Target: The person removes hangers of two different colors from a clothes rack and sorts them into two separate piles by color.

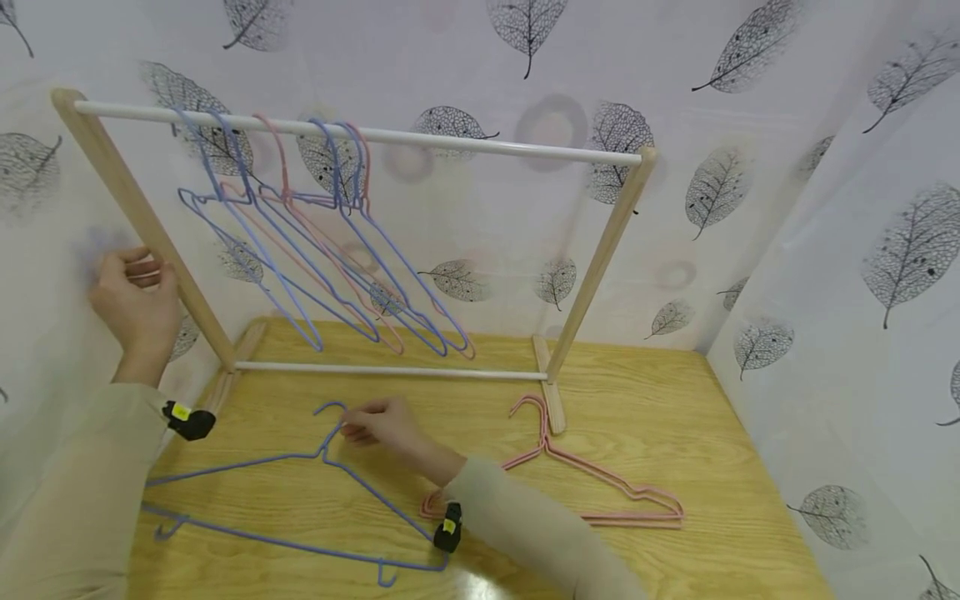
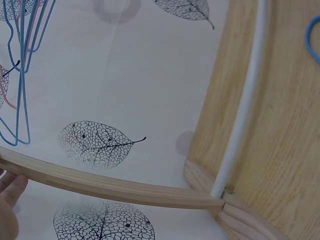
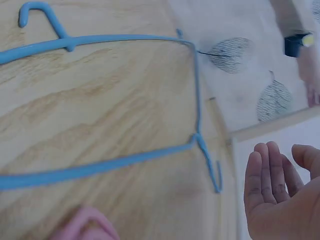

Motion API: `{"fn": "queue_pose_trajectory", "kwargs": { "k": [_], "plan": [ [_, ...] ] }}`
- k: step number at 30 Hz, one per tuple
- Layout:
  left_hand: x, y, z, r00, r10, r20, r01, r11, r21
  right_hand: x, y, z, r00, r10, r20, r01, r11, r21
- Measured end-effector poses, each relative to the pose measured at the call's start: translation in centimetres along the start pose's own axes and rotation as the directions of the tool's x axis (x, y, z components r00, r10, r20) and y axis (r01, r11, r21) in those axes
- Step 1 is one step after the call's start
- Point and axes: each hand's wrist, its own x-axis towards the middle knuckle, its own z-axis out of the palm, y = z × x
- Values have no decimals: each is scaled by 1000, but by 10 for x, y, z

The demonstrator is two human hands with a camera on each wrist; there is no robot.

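Note:
A blue hanger (image 1: 277,544) lies on the wooden table, its hook toward the rack. By that hook is my right hand (image 1: 386,429), fingers loosely bent; the right wrist view shows the hand (image 3: 280,190) relaxed, with nothing in it and a gap to the hanger (image 3: 100,162). My left hand (image 1: 138,296) is raised beside the left wooden post (image 1: 142,208) of the rack, fingers loosely curled. Its fingertips (image 2: 15,185) appear to touch that post in the left wrist view, where most of the hand is out of frame.
Several blue and pink hangers (image 1: 345,242) hang from the left half of the rack's white top bar (image 1: 487,146). Pink hangers (image 1: 600,479) lie stacked on the table's right side, partly behind my right forearm. Leaf-printed sheeting (image 1: 832,275) surrounds the table.

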Motion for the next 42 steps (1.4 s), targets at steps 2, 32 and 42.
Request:
{"fn": "queue_pose_trajectory", "kwargs": {
  "k": [2, 32, 42],
  "plan": [
    [2, -5, 1, 1000, 9, 1, -9, 1000, -8, -2, -5, -9, 1000, -9, -3, 9, 1000, 13],
    [7, -10, 5, 1000, 16, -7, -16, 999, -29, -18, -114, -135, 971, -116, -211, 155, 972, 176],
    [4, -5, 1, 1000, -4, -4, 4, 1000, -29, -15, -163, -135, 947, -251, -199, 275, 955, 107]
  ]
}}
